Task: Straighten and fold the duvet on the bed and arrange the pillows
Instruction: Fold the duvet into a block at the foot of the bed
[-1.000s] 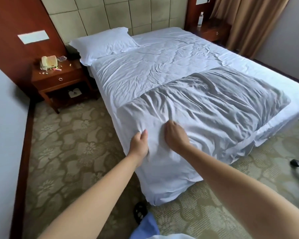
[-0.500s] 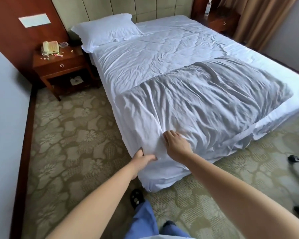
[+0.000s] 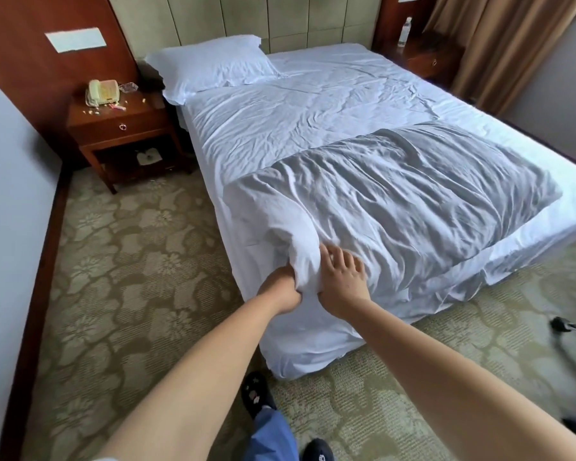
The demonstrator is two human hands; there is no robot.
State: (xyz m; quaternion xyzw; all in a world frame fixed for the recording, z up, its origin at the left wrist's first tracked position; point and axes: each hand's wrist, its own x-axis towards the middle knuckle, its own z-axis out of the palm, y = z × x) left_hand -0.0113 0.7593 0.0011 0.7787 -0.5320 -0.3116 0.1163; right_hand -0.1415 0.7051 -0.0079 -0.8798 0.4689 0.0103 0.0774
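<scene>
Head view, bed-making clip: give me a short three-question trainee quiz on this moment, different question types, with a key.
1. True or false: two pillows lie at the headboard.
2. Multiple choice: the left hand is A) flat on the carpet B) gripping a bunched corner of the duvet C) holding the telephone.
3. Fill in: the right hand rests on the duvet with fingers ____.

Key
1. False; only one pillow shows, on the side by the nightstand.
2. B.
3. Spread, lying over the fabric beside the left hand.
</scene>
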